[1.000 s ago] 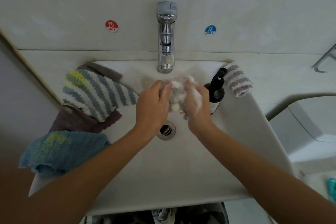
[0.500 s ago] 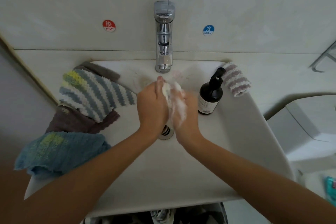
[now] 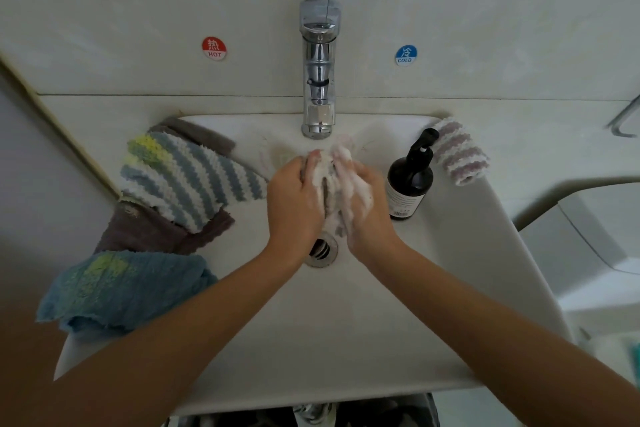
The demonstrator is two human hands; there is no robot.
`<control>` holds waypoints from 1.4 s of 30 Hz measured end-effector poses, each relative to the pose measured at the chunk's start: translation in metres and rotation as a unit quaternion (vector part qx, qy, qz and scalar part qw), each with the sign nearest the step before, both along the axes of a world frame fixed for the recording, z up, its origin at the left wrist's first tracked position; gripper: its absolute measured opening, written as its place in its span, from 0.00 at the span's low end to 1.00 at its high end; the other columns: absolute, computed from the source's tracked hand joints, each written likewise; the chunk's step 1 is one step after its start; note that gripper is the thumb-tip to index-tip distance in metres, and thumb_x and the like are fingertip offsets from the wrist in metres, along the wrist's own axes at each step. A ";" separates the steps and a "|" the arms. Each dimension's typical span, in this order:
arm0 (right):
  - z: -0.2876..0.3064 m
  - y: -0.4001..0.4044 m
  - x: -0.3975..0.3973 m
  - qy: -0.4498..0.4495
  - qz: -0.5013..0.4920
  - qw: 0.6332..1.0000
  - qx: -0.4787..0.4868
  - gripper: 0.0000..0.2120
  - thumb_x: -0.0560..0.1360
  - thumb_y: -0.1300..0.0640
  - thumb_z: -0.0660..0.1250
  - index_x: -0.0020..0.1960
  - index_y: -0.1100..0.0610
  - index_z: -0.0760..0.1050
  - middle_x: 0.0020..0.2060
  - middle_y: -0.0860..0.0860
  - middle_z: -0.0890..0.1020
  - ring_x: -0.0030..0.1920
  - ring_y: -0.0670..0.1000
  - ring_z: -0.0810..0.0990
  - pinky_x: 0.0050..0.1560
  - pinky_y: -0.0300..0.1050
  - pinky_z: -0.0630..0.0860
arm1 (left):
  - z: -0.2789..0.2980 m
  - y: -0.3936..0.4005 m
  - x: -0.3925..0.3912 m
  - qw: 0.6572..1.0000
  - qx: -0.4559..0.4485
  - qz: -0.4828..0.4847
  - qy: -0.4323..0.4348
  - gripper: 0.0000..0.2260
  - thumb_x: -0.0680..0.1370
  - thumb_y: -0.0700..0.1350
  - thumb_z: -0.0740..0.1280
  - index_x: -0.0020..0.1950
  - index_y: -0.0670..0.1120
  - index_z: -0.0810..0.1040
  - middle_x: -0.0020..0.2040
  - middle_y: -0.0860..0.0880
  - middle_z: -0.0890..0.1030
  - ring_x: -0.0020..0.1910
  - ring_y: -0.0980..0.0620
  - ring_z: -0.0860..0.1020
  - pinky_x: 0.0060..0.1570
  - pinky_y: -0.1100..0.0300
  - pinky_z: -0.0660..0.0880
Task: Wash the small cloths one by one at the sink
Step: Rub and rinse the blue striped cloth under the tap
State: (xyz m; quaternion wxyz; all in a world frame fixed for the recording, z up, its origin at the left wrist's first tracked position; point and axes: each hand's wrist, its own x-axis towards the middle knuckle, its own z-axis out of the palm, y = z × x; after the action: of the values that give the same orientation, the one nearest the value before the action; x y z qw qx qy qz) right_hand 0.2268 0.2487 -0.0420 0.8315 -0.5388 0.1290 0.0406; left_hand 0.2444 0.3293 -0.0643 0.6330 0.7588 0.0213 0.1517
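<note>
Here, both hands, left hand (image 3: 294,198) and right hand (image 3: 367,208), pressing soapy cloth (image 3: 329,180) (above drain (image 3: 322,250)).

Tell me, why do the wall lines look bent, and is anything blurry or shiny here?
Head view: the wide lens bows the sink rim and wall joints; the tap shows bright glare; the soapy cloth between the left hand and right hand looks slightly smeared; light is soft and dim.

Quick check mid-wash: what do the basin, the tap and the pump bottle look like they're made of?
Basin: glossy white, smooth and rounded, probably glazed ceramic.
Tap: mirror-bright, reflective silver, so chromed metal.
Pump bottle: dark brown with a black pump and a pale label; glass or plastic, the look leaves it open.
</note>
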 end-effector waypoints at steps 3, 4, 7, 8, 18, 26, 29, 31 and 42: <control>0.006 -0.005 -0.001 -0.038 0.006 0.997 -0.071 0.09 0.80 0.62 0.62 0.41 0.61 0.70 0.31 0.58 0.68 0.25 0.48 0.74 0.20 0.32 0.66 | 0.007 0.009 0.011 0.998 -0.050 0.008 0.036 0.19 0.82 0.50 0.60 0.37 0.39 0.76 0.35 0.38 0.80 0.36 0.41 0.80 0.39 0.48 0.77; 0.008 -0.006 -0.003 -0.060 0.020 0.991 -0.119 0.08 0.79 0.64 0.65 0.42 0.60 0.68 0.32 0.55 0.70 0.23 0.43 0.73 0.20 0.30 0.65 | 0.008 0.013 0.014 0.998 -0.056 0.017 0.039 0.19 0.82 0.50 0.60 0.40 0.36 0.77 0.38 0.36 0.80 0.38 0.39 0.80 0.41 0.47 0.78; 0.009 -0.010 -0.003 -0.103 0.083 0.963 -0.235 0.15 0.72 0.66 0.73 0.50 0.54 0.69 0.41 0.52 0.78 0.31 0.40 0.78 0.26 0.30 0.70 | 0.008 0.026 0.019 0.997 -0.050 0.046 0.036 0.19 0.82 0.49 0.61 0.42 0.34 0.76 0.35 0.38 0.78 0.34 0.45 0.77 0.38 0.48 0.77; 0.006 -0.011 -0.002 -0.108 0.098 0.956 -0.254 0.18 0.71 0.65 0.74 0.53 0.51 0.70 0.45 0.54 0.79 0.35 0.44 0.79 0.29 0.32 0.72 | 0.009 0.030 0.020 0.997 -0.049 0.056 0.029 0.19 0.81 0.50 0.61 0.40 0.35 0.76 0.34 0.40 0.76 0.33 0.47 0.75 0.36 0.48 0.76; -0.004 -0.022 0.011 -0.119 0.040 0.959 -0.255 0.12 0.81 0.65 0.61 0.39 0.60 0.71 0.30 0.45 0.73 0.26 0.40 0.77 0.29 0.28 0.71 | 0.009 0.035 0.016 0.998 -0.043 0.031 -0.031 0.25 0.79 0.53 0.61 0.34 0.33 0.68 0.31 0.45 0.67 0.31 0.51 0.66 0.32 0.54 0.64; -0.009 -0.026 0.020 -0.056 -0.103 0.989 -0.094 0.14 0.81 0.61 0.61 0.39 0.68 0.67 0.31 0.57 0.65 0.31 0.54 0.66 0.26 0.37 0.65 | 0.007 0.010 -0.016 0.993 0.076 -0.033 -0.082 0.06 0.80 0.52 0.59 0.50 0.52 0.73 0.35 0.54 0.75 0.34 0.54 0.75 0.34 0.54 0.74; -0.007 -0.010 -0.002 -0.161 -0.078 0.959 -0.220 0.15 0.81 0.59 0.60 0.35 0.58 0.69 0.28 0.45 0.73 0.30 0.42 0.74 0.32 0.32 0.70 | 0.005 0.005 -0.018 0.993 0.073 -0.019 -0.093 0.05 0.80 0.52 0.58 0.46 0.55 0.70 0.36 0.56 0.76 0.36 0.54 0.77 0.36 0.54 0.75; -0.007 0.007 -0.014 -0.179 -0.049 0.951 -0.249 0.14 0.81 0.55 0.61 0.36 0.53 0.72 0.28 0.42 0.74 0.31 0.40 0.74 0.33 0.37 0.71 | 0.003 0.004 -0.018 0.996 0.045 0.002 -0.077 0.09 0.81 0.50 0.59 0.40 0.55 0.68 0.32 0.57 0.74 0.31 0.58 0.73 0.33 0.56 0.72; -0.005 0.015 -0.017 -0.138 -0.065 0.972 -0.181 0.16 0.83 0.58 0.59 0.36 0.59 0.71 0.28 0.52 0.69 0.31 0.50 0.68 0.32 0.43 0.66 | 0.006 -0.001 0.002 0.999 -0.027 0.025 -0.016 0.20 0.83 0.45 0.58 0.30 0.50 0.66 0.26 0.55 0.68 0.27 0.58 0.68 0.32 0.59 0.67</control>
State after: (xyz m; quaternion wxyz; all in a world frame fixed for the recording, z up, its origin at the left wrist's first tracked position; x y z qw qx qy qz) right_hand 0.2094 0.2641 -0.0469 0.7306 -0.6715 0.0530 -0.1124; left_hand 0.2465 0.3286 -0.0585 0.6499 0.7379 0.0346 0.1789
